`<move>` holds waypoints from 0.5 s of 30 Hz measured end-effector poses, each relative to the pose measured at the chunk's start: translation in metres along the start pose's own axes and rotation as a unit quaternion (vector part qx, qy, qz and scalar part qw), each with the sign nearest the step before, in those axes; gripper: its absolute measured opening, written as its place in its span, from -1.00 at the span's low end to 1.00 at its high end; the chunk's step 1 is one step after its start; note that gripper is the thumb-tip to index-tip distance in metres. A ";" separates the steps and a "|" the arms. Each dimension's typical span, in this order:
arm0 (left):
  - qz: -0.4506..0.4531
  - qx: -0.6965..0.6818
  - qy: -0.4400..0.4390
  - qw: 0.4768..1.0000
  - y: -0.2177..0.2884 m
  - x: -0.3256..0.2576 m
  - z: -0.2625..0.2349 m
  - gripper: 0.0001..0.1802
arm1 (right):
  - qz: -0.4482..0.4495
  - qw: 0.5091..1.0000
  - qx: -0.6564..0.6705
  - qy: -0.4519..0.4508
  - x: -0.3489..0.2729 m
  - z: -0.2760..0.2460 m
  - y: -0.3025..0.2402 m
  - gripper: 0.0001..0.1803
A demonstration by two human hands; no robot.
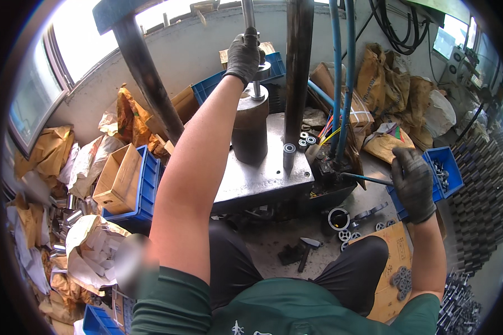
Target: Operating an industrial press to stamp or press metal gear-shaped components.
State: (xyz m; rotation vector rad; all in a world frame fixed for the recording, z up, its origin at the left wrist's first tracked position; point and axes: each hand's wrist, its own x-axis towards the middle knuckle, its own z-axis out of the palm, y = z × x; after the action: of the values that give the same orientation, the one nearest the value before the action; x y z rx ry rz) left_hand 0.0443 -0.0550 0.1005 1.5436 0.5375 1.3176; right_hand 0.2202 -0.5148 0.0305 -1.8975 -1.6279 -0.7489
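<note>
Above the metal cylinder (250, 125), the left hand (243, 58) has its fingers clamped round a rod (248, 13), likely heavy, stiff, best held by its shaft, while right of the cylinder the right hand's (412, 178) fingers close on a lever (369, 179).

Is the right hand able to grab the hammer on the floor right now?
Probably not without letting go: the right hand seems to hold the blue rod, and the hammer lies down low on the floor.
</note>
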 end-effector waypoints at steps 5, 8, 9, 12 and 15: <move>-0.006 -0.009 0.001 1.000 0.001 -0.001 -0.001 -0.38 | 0.033 0.998 0.026 0.057 0.090 0.042 0.036 -0.78; 0.003 -0.015 0.013 1.000 0.002 -0.003 -0.002 -0.39 | 0.070 0.997 0.017 0.024 0.122 0.056 0.045 -0.68; 0.010 -0.014 0.020 1.000 0.003 -0.005 -0.004 -0.39 | 0.085 0.996 0.017 0.010 0.128 0.058 0.046 -0.62; 0.033 -0.050 0.030 0.998 0.007 -0.017 -0.011 -0.35 | 0.102 0.995 0.006 -0.021 0.133 0.056 0.045 -0.47; 0.065 -0.135 0.046 0.988 0.011 -0.050 -0.019 -0.34 | 0.105 0.994 0.007 -0.020 0.128 0.051 0.042 -0.35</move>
State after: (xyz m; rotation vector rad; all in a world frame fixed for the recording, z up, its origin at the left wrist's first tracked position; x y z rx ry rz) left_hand 0.0081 -0.0929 0.0854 1.3176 0.3037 1.5012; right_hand 0.2815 -0.3958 0.0828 -2.0458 -1.4240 -0.6135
